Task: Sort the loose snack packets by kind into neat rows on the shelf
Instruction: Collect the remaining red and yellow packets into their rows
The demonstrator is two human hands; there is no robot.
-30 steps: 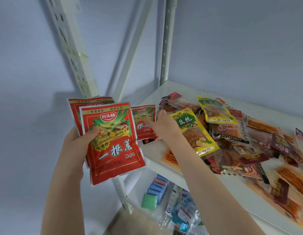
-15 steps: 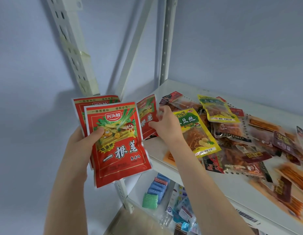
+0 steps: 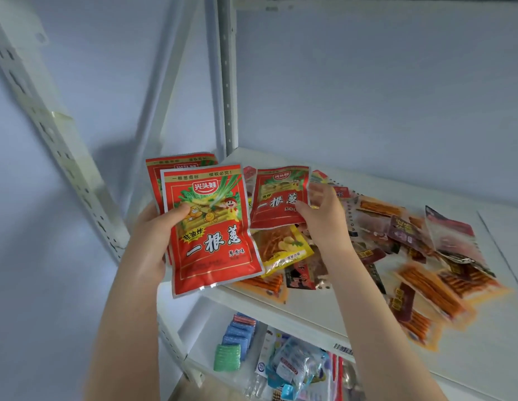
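**Colours: 3 red packets, mixed pile, white shelf**

Front packet (image 3: 211, 227) in left hand (image 3: 153, 227): red, silver edge, gold border band, green onion art, yellow cartoon figures, white characters, yellow burst badge with black text.
2nd packet (image 3: 176, 162) behind it: same red, gold top band.
3rd packet (image 3: 278, 198) in right hand (image 3: 324, 221): same red design, silver edge.
Yellow packet (image 3: 283, 250): yellow, orange-brown shreds pictured, white label.
Black packet (image 3: 299, 274): black, red print.
Clear packs (image 3: 425, 285): orange-red strips, orange tint.
Maroon packet (image 3: 405, 230): dark purple-brown, gold text.
Shelf (image 3: 309, 311): white.
Upright (image 3: 49, 120): off-white, row of dark slots.
Wall (image 3: 367, 96): pale blue-grey.
Below: green sponge (image 3: 227, 357), blue sponges (image 3: 239, 331).
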